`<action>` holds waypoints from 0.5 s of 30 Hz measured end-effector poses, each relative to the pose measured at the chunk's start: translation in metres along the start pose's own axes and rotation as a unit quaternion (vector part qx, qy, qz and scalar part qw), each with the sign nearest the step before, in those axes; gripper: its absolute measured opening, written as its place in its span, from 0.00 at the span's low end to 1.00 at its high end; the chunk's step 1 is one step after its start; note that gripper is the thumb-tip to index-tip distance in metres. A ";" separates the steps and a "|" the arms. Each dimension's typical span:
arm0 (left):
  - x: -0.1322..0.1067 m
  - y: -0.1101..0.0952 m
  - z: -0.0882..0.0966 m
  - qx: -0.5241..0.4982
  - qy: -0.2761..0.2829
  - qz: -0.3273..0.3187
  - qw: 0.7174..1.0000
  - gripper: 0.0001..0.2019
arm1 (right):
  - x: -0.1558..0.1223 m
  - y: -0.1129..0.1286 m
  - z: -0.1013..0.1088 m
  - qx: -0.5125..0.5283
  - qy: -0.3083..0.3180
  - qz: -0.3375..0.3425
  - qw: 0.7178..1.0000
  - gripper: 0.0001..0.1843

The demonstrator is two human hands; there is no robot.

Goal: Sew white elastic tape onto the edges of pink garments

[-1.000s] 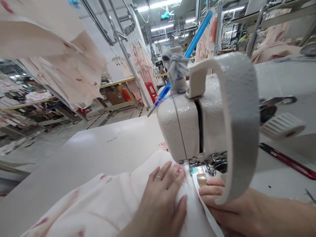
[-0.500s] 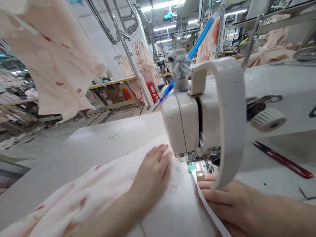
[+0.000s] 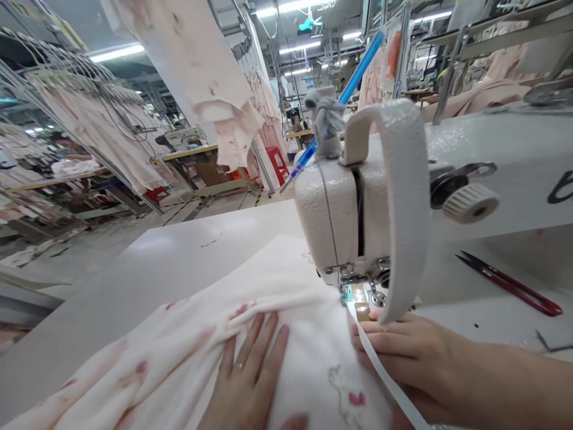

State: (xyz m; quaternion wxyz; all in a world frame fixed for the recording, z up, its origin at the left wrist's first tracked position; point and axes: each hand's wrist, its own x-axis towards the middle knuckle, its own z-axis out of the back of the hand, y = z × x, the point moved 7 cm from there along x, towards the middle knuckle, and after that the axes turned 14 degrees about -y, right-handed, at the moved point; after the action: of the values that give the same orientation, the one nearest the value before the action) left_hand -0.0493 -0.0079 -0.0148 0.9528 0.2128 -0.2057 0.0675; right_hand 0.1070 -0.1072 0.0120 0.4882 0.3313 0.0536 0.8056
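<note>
Pale pink garments hang from wire racks across a brightly lit garment workshop, where a person works at a white sewing table. A cream, pebble-finished industrial sewing machine head stands at the table's right, with a slim blue plastic tube slanting up behind it. Soft white cloth with pink printed marks lies in loose folds across the table, its edge passing beneath the machine's small metal presser foot. The left hand rests palm down on the cloth, open wide with fingers spread, a ring on one finger. The right hand reaches in from the right beneath a curved white guard, its fingers curled close against a narrow white tape that runs out from the foot; whether they pinch the tape cannot be told. Black-and-red thread snips lie on the table nearby. Good practice here would appear to be light, even pressure from the spread hand, smoothing the folds flat, while the right hand keeps the tape straight and close to the foot so neither layer puckers.
</note>
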 end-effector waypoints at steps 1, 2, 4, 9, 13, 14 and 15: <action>0.008 0.006 0.002 0.003 0.006 0.004 1.000 0.37 | 0.000 -0.001 0.000 -0.001 0.001 0.000 1.000 0.11; 0.016 0.012 0.003 0.003 0.013 0.012 1.000 0.35 | 0.000 -0.002 -0.001 -0.002 0.003 -0.001 1.000 0.11; 0.029 0.022 0.000 -0.020 0.032 0.020 0.999 0.33 | 0.000 -0.003 -0.001 -0.005 0.010 -0.003 1.000 0.11; 0.059 0.049 -0.030 -0.124 0.075 0.016 0.989 0.29 | -0.001 -0.004 -0.004 -0.023 0.038 0.005 0.999 0.12; 0.082 0.043 -0.015 -0.135 0.002 0.038 0.990 0.19 | 0.000 -0.002 -0.001 -0.020 0.012 0.007 1.000 0.10; 0.083 0.032 -0.003 -0.137 -0.026 0.050 0.989 0.18 | 0.000 -0.001 0.000 -0.017 0.006 0.008 1.000 0.09; 0.081 0.019 0.009 -0.142 -0.053 0.063 0.986 0.18 | 0.001 0.000 0.000 -0.017 0.005 0.008 1.000 0.09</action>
State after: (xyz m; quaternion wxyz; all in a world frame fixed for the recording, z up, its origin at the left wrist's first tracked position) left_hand 0.0166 0.0084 0.0332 0.9548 0.0650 -0.2769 0.0862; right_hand 0.1073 -0.1066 0.0126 0.4870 0.3190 0.0400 0.8121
